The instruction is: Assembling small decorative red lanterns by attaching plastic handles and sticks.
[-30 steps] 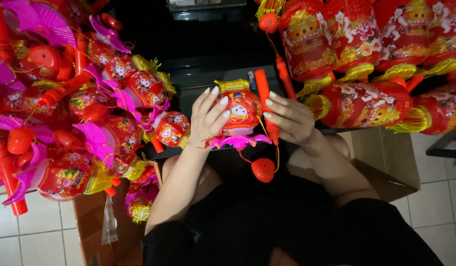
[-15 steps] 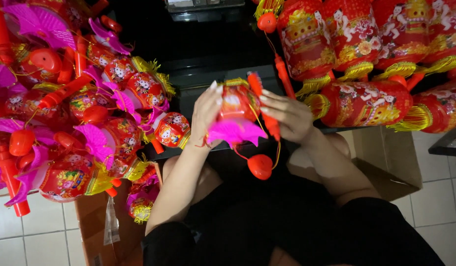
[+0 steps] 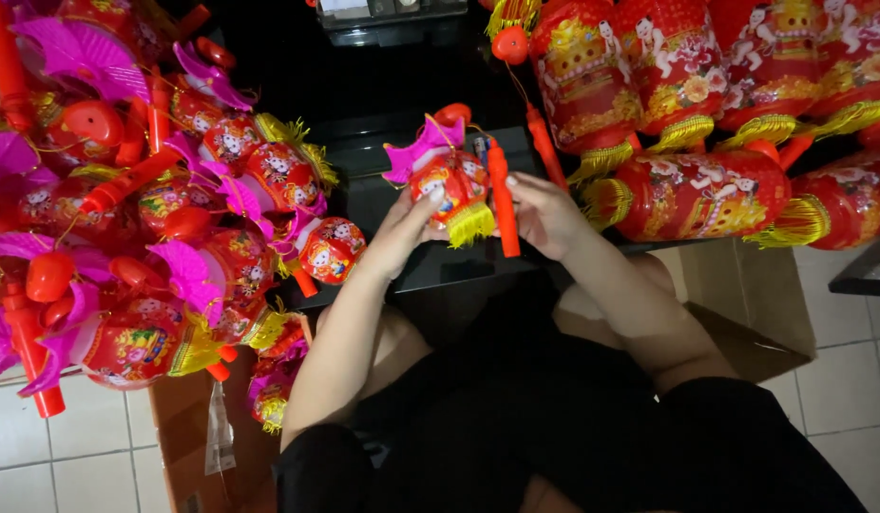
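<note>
Two hands steady a small red lantern (image 3: 449,185) above the lap: left hand (image 3: 402,233) fingers closed around its body, right hand (image 3: 545,214) clasping its red stick handle (image 3: 502,199). Its thin cord could snag or its yellow fringe tear if twisted, and the heaped lanterns (image 3: 155,209) alongside look ready to slide.

Your open lane is the dark table top (image 3: 402,199) straight ahead, between the two stacks. Left side blocked: heap of small red and pink lanterns (image 3: 174,218), sticks and fans poking out toward your left hand (image 3: 402,233). Right side walled by the large red lanterns (image 3: 706,190), gold fringe overhanging, close by your right hand (image 3: 545,214). Grey box (image 3: 392,19) closes the far end.
</note>
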